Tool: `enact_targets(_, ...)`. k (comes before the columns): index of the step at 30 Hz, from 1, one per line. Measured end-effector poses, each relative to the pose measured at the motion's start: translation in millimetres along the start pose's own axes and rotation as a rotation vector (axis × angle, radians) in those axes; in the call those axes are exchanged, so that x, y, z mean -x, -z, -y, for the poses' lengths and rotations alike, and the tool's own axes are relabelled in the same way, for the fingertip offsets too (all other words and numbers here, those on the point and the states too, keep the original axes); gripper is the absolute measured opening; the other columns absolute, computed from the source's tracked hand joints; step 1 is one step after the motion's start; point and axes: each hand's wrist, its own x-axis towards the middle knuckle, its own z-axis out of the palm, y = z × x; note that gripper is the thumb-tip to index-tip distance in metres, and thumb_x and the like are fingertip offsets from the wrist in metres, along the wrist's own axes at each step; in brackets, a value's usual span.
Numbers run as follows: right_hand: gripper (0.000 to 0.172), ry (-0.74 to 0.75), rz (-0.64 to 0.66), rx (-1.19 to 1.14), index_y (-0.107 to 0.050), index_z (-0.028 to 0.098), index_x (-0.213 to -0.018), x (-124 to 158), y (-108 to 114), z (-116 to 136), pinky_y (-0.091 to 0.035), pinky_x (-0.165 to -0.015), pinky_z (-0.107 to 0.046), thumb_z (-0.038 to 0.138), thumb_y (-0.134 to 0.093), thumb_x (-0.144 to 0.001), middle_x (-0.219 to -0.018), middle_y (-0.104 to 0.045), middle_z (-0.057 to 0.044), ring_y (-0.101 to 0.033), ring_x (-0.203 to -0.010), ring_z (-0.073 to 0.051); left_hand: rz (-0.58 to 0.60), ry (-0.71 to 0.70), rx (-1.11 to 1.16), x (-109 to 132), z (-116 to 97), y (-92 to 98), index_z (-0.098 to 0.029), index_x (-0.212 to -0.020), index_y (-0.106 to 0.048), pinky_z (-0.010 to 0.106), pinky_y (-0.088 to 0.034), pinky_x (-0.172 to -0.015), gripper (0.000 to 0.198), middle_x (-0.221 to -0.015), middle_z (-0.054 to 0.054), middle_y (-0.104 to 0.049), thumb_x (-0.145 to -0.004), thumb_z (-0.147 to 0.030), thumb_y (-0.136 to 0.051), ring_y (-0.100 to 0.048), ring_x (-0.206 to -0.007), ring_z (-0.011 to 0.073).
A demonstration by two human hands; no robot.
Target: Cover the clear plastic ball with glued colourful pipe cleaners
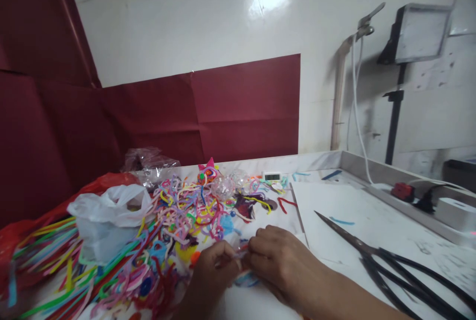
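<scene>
My left hand (pixel 217 266) and my right hand (pixel 280 258) meet low in the middle of the head view, fingers closed in a pinch. Between the fingertips shows a pale purple strand (pixel 240 254) that looks like a pipe cleaner; the fingers hide most of it. Just below the hands lies something blue and white (pixel 246 279), blurred and partly covered. Left of them spreads a heap of cut, bent pipe cleaners (pixel 182 211) in many colours. Large black-handled scissors (pixel 366 249) lie to the right of my right hand, blades pointing away.
A white plastic bag (pixel 111 221) stands at left beside long straight pipe cleaners (pixel 48 250). Behind are clear balls (pixel 223 187), a pink-eared figure (pixel 208 171) and a small digital display (pixel 271 176). A white board (pixel 327 201) lies under the scissors; plugs (pixel 403 192) line the right rim.
</scene>
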Motion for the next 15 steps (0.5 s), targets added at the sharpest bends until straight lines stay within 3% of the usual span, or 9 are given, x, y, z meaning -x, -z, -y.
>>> enact_targets(7,0.014,-0.035,-0.073,0.093,-0.057,0.017,-0.07,-6.7,-7.3,6.1,-0.027,-0.055,-0.031,0.013,-0.056,-0.083,-0.067,-0.06,-0.001,-0.048,-0.059,-0.016,-0.083,-0.057,-0.103,-1.2,1.3,-3.3,-0.021,-0.051,-0.045,0.023,-0.025,-0.043,0.021,-0.045,-0.008,-0.039,-0.063,-0.027,-0.062,-0.035,-0.043,0.0104)
enact_targets(12,0.012,-0.109,0.008,0.128,-0.058,0.019,-0.07,-10.8,-5.9,9.2,-0.029,-0.054,-0.031,0.015,-0.06,-0.081,-0.067,-0.062,-0.001,-0.054,-0.058,-0.017,0.009,-0.008,-0.139,0.3,-10.8,0.3,-0.022,-0.052,-0.044,0.023,-0.027,-0.046,0.021,-0.048,-0.008,-0.038,-0.063,-0.025,-0.061,-0.037,-0.047,0.0117)
enact_targets(15,0.01,-0.193,0.092,0.127,-0.059,0.019,-0.071,-14.8,-3.4,12.5,-0.03,-0.054,-0.031,0.015,-0.063,-0.079,-0.069,-0.065,-0.001,-0.057,-0.06,-0.018,-0.001,-0.01,-0.12,2.3,-13.7,0.3,-0.022,-0.051,-0.043,0.023,-0.028,-0.047,0.022,-0.048,-0.008,-0.037,-0.062,-0.024,-0.062,-0.036,-0.048,0.0113)
